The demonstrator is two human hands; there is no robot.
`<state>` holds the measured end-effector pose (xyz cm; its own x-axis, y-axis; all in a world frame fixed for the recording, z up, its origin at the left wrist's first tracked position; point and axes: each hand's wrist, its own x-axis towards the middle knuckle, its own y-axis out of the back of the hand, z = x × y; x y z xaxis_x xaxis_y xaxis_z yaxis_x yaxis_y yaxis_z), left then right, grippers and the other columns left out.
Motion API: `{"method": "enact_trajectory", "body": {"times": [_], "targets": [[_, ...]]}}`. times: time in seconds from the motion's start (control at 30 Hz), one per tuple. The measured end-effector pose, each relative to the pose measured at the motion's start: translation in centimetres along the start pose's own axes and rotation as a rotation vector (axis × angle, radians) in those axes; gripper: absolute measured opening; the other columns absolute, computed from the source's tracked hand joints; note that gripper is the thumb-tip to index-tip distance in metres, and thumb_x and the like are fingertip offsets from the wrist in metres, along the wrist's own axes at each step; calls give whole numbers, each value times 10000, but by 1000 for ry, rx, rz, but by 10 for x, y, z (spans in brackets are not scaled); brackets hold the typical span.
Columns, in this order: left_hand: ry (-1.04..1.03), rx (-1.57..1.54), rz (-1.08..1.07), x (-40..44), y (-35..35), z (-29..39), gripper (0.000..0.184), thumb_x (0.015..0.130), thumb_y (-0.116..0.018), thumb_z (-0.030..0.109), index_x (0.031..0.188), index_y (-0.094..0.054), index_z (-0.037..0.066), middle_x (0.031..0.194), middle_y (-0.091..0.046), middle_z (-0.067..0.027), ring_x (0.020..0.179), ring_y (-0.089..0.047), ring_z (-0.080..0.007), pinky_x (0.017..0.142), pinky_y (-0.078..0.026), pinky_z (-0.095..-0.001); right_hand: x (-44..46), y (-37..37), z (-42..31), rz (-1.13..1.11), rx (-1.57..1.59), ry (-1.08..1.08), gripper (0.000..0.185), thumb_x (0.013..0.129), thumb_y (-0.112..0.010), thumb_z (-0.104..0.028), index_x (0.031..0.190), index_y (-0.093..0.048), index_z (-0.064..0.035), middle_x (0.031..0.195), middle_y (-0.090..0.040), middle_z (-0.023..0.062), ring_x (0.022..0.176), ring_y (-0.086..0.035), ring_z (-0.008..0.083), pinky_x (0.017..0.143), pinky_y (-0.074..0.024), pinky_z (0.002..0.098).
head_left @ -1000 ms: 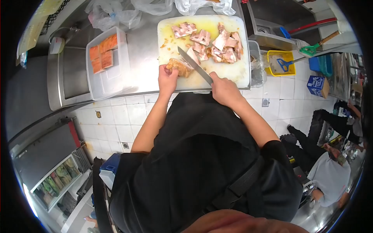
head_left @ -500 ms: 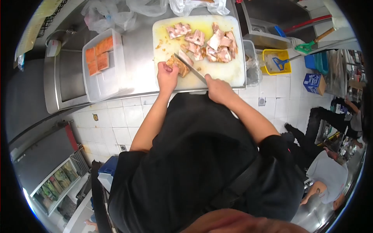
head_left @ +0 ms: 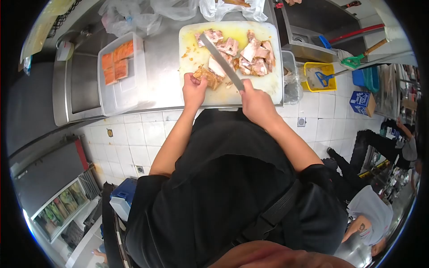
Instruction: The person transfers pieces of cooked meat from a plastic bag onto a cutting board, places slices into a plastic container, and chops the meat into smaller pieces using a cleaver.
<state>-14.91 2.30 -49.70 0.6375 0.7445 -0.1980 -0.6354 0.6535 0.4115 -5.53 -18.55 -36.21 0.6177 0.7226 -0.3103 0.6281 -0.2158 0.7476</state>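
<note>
Left hand (head_left: 195, 90): located at the lower left of the cutting board (head_left: 261, 91), in the upper middle of the frame. Grip narrow, thumb and fingers closed on the left end of a browned meat piece (head_left: 210, 78). The bulk of the piece lies on the board, to the right of the fingertips.

Right hand (head_left: 257, 102): located at the lower right part of the board, closed around the handle end of a knife (head_left: 221, 60). The blade runs from the grip toward the upper left of the frame, passing over the board; its tip reaches the upper left cut chunk (head_left: 213, 35). The blade lies to the right of the browned piece. Whether the edge touches any meat cannot be determined.

Further cut chunks, pale pink with brown edges, are noted across the upper half of the board, the largest pile (head_left: 257, 57) at the board's right side. Yellowish liquid and small brown crumbs are observed on the board surface.

Left of the board, on the metal counter (head_left: 163, 58), stands a clear plastic container (head_left: 124, 94) holding orange fillets (head_left: 117, 62) in its upper part. Clear plastic bags (head_left: 129, 17) lie along the top of the frame.
</note>
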Motion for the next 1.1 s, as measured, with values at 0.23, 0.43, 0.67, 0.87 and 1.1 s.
{"method": "enact_trajectory", "body": {"times": [0.23, 0.43, 0.67, 0.87, 1.1], "targets": [[64, 22, 30, -14, 1, -3, 406, 849, -714, 234, 1103, -510, -7, 791, -635, -99, 722, -614, -193, 715, -515, -343, 3, -45, 44, -123, -158, -7, 255, 853, -515, -53, 1105, -486, -25, 841, -679, 277, 802, -683, 456, 707, -536, 551], [46, 6, 22, -4, -2, 6, 421, 838, -712, 219, 1118, -500, -15, 813, -644, -110, 728, -630, -184, 710, -520, -334, 0, -9, 21, 18, -29, 0, 263, 900, -532, -72, 1156, -491, -30, 789, -670, 289, 767, -664, 488, 707, -512, 583], [216, -326, -162, -12, 38, 4, 328, 835, -610, 21, 1148, -512, 21, 1031, -649, -104, 835, -665, -171, 729, -565, -299, 1, -2, 26, -36, 28, 43, 288, 936, -566, -142, 1200, -504, -43, 800, -670, 271, 807, -658, 482, 727, -505, 577], [235, -81, -250, -34, 68, 15, 396, 840, -684, 89, 1187, -502, 31, 1067, -653, -117, 925, -658, -173, 776, -544, -310, 2, -23, 49, -135, -30, -114, 221, 937, -571, -159, 1141, -549, -76, 888, -686, 253, 887, -663, 447, 790, -510, 542], [205, -297, -328, -24, 63, 33, 571, 784, -750, -26, 1290, -491, 30, 1161, -585, -113, 1013, -619, -201, 897, -509, -320, 14, -26, 53, -149, -44, -84, 221, 939, -575, -167, 1133, -551, -65, 887, -687, 254, 885, -662, 454, 797, -507, 544]]}}
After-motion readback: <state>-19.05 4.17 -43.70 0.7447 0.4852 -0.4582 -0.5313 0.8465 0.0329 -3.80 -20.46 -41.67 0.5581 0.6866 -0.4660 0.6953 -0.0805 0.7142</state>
